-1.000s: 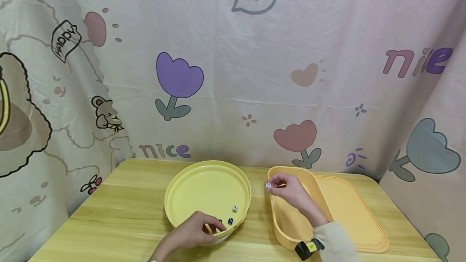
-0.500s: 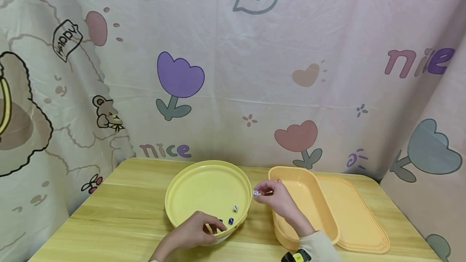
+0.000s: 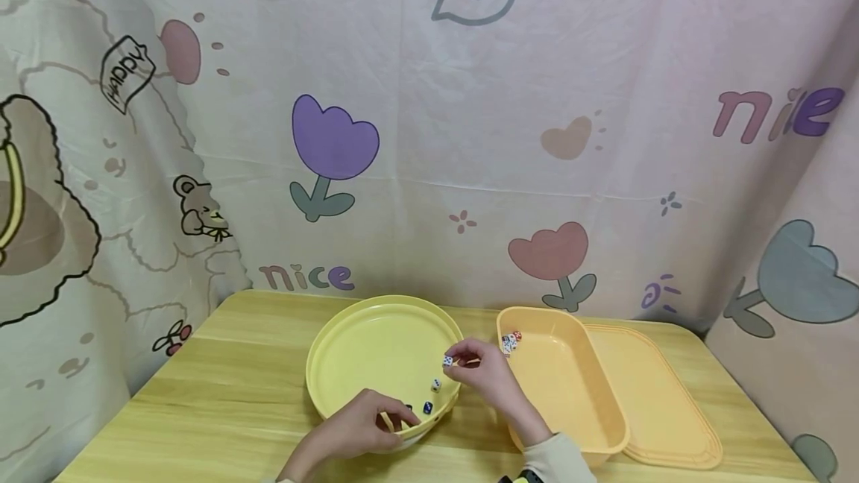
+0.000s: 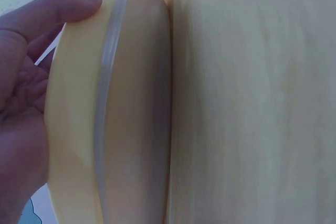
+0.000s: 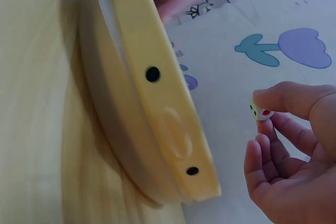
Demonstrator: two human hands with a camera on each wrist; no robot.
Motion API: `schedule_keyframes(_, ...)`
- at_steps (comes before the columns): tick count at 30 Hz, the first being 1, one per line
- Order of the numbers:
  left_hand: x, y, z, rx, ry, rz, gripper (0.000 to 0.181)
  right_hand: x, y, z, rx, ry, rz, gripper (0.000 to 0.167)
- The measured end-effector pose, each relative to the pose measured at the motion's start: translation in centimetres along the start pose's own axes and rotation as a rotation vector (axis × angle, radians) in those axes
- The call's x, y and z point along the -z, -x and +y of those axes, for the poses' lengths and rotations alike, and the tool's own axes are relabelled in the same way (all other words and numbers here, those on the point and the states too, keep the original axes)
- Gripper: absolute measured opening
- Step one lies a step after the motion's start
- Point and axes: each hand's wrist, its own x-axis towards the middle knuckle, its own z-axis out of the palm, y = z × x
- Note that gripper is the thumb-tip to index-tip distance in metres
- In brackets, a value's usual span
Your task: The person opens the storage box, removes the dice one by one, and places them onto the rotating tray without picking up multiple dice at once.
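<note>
A round yellow container (image 3: 376, 349) stands on the table, its shallow top holding a white die (image 3: 436, 385), a dark blue die (image 3: 428, 408) and another dark die partly hidden by fingers. My left hand (image 3: 359, 423) grips the container's near rim, thumb outside, as the left wrist view shows on the yellow rim (image 4: 79, 93). Above the container's right edge, my right hand (image 3: 493, 379) pinches a white die (image 3: 447, 361) between thumb and fingertips. The right wrist view shows this die (image 5: 261, 112) with a red pip, held by my right hand (image 5: 299, 140) beside the rim.
An orange rectangular box (image 3: 564, 379) stands to the right, with several white and red dice (image 3: 511, 341) in its far left corner. Its flat orange lid (image 3: 661, 393) lies against its right side. A patterned curtain (image 3: 416, 133) hangs behind the table.
My right hand has moved left with the die, from above the orange box to the round container's right edge, uncovering the dice in the box. The left hand has stayed on the rim.
</note>
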Motion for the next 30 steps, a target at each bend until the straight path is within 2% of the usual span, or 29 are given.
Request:
schedule_keyframes(14, -0.06, -0.06, -0.13, 0.019, -0.025, 0.007, 0.025, -0.98, 0.13, 0.67, 0.015, 0.049, -0.031, 0.016)
schedule_keyframes(25, 0.0, -0.02, 0.0, 0.002, -0.031, 0.001, 0.025, -0.93, 0.16, 0.53, 0.022, 0.06, -0.045, 0.018)
schedule_keyframes(30, 0.0, -0.06, 0.08, 0.014, -0.028, -0.001, 0.025, -0.77, 0.18, 0.36, 0.012, 0.07, -0.045, 0.019)
